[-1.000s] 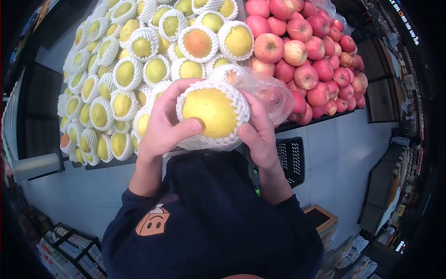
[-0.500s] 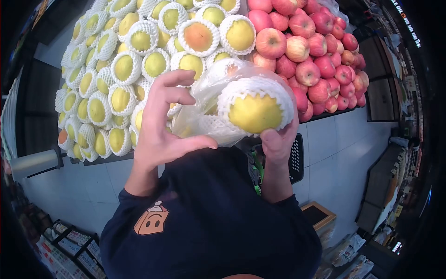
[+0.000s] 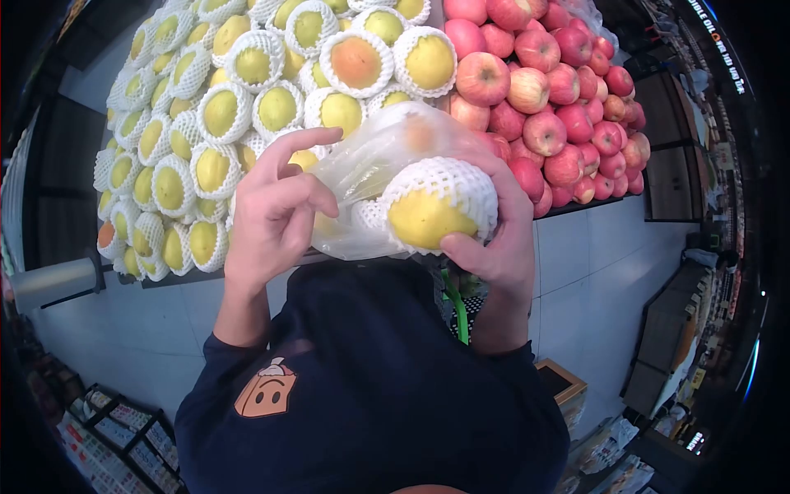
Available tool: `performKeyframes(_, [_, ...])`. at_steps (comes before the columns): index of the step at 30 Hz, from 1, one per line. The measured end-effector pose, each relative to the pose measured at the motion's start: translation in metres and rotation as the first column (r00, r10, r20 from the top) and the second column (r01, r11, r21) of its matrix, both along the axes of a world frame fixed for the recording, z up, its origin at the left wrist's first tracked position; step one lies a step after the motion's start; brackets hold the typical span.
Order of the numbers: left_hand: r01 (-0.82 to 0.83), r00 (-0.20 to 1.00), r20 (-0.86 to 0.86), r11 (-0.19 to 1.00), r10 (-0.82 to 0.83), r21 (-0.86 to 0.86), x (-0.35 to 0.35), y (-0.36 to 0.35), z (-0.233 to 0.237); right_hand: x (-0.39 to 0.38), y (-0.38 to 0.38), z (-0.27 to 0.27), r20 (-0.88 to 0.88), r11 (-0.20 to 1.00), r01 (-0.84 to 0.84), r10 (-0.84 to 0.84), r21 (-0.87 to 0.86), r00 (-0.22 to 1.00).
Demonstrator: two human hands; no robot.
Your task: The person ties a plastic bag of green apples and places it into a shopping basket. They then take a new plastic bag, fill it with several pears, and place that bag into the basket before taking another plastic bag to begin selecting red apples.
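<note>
A yellow fruit (image 3: 432, 218) in a white foam net sits in my right hand (image 3: 502, 226), with the thumb across its front and the fingers round its far side. Behind it hangs a clear plastic bag (image 3: 354, 177), bunched against that hand. White foam netting (image 3: 370, 214) shows through the film. At the bag's left edge, my left hand (image 3: 276, 206) holds nothing: its index finger is stretched out, the other fingers are loosely bent and apart. Beyond both hands rises a pile of foam-netted yellow-green fruit (image 3: 222, 113).
Red apples (image 3: 543, 132) are heaped right of the netted fruit. A roll (image 3: 53, 284) is mounted at the display's left corner. Something with a green strip (image 3: 455, 305) stands below the right wrist. Shelves (image 3: 132, 436) are at lower left, a wood-framed box (image 3: 561, 380) at lower right.
My left hand has gone from a wide spread to a bent-fingered pose with the index out. My right hand has tilted and lowered the fruit slightly, and the bag has shifted with it.
</note>
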State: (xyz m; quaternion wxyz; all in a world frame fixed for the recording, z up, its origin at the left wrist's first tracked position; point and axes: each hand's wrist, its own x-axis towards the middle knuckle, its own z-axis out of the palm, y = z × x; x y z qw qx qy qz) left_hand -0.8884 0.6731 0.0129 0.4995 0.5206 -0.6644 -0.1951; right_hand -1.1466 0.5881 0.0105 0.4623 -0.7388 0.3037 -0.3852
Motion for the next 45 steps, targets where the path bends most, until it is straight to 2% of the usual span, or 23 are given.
performKeyframes(4, [0.015, 0.999, 0.045, 1.0, -0.015, 0.001, 0.008, -0.007, 0.013, 0.019, -0.003, 0.008, -0.301, 0.97, 0.089, -0.155, -0.224, 0.941])
performKeyframes(6, [0.053, 0.993, 0.105, 0.998, -0.057, 0.035, 0.017, -0.008, 0.019, 0.023, -0.003, 0.013, -0.347, 0.939, 0.102, -0.22, -0.327, 0.912])
performKeyframes(9, [-0.053, 0.897, 0.441, 0.989, -0.012, 0.135, 0.015, -0.011, 0.024, 0.028, -0.001, 0.016, -0.342, 0.918, 0.12, -0.259, -0.377, 0.903])
performKeyframes(13, [0.056, 0.966, 0.247, 0.994, -0.077, 0.089, 0.01, -0.017, 0.03, 0.037, 0.0, 0.015, -0.416, 0.91, 0.029, -0.218, -0.414, 0.883])
performKeyframes(15, [0.153, 0.97, 0.19, 0.988, -0.15, -0.001, 0.009, -0.02, 0.031, 0.045, 0.003, 0.009, -0.346, 0.895, 0.045, -0.218, -0.444, 0.913])
performKeyframes(16, [0.155, 0.981, 0.114, 0.988, -0.155, 0.01, 0.007, -0.02, 0.031, 0.049, 0.003, 0.005, -0.31, 0.886, 0.053, -0.216, -0.461, 0.926])
performKeyframes(18, [0.158, 0.987, -0.042, 0.987, -0.157, 0.034, 0.0, -0.018, 0.029, 0.055, 0.0, -0.007, -0.258, 0.917, 0.1, -0.212, -0.387, 0.942])
performKeyframes(19, [0.157, 0.986, -0.063, 0.987, -0.156, 0.02, -0.001, -0.018, 0.028, 0.056, -0.001, -0.01, -0.233, 0.93, 0.121, -0.211, -0.348, 0.949])
performKeyframes(21, [0.15, 0.983, -0.107, 0.989, -0.15, -0.007, -0.003, -0.019, 0.027, 0.055, 0.0, 0.001, -0.367, 0.909, 0.065, -0.23, -0.411, 0.901])
performKeyframes(22, [0.152, 0.981, -0.118, 0.988, -0.151, 0.004, -0.003, -0.019, 0.026, 0.054, 0.0, 0.005, -0.432, 0.899, 0.031, -0.24, -0.438, 0.869])
performKeyframes(25, [0.156, 0.981, -0.118, 0.988, -0.153, 0.012, -0.001, -0.019, 0.024, 0.05, -0.007, -0.01, -0.392, 0.858, 0.094, -0.325, -0.504, 0.86])
performKeyframes(27, [0.154, 0.986, -0.065, 0.988, -0.155, -0.019, 0.0, -0.022, 0.022, 0.047, -0.007, -0.003, -0.397, 0.866, 0.028, -0.257, -0.499, 0.881])
performKeyframes(28, [0.154, 0.983, -0.107, 0.988, -0.152, 0.012, -0.001, -0.021, 0.022, 0.047, -0.007, 0.0, -0.398, 0.869, -0.005, -0.222, -0.495, 0.89])
performKeyframes(31, [0.176, 0.968, -0.192, 0.982, -0.161, 0.066, -0.006, -0.022, 0.024, 0.056, -0.007, -0.021, -0.387, 0.939, -0.002, -0.14, -0.345, 0.911])
performKeyframes(34, [0.194, 0.968, -0.165, 0.981, -0.188, 0.018, -0.006, -0.027, 0.022, 0.054, -0.015, -0.03, -0.359, 0.933, 0.009, -0.148, -0.361, 0.922])
performKeyframes(37, [0.19, 0.978, -0.082, 0.981, -0.192, -0.037, -0.004, -0.029, 0.021, 0.046, -0.016, -0.016, -0.463, 0.854, -0.072, -0.206, -0.515, 0.862])
performKeyframes(40, [0.19, 0.98, -0.062, 0.981, -0.192, -0.031, -0.002, -0.028, 0.022, 0.043, -0.007, -0.01, -0.384, 0.853, 0.02, -0.255, -0.521, 0.887])
performKeyframes(43, [0.176, 0.979, -0.103, 0.984, -0.176, -0.009, -0.001, -0.026, 0.024, 0.034, -0.007, 0.003, -0.335, 0.895, 0.025, -0.193, -0.445, 0.922])
performKeyframes(45, [0.17, 0.979, -0.113, 0.985, -0.169, -0.002, 0.002, -0.024, 0.024, 0.023, -0.007, 0.007, -0.263, 0.927, 0.12, -0.223, -0.356, 0.939])
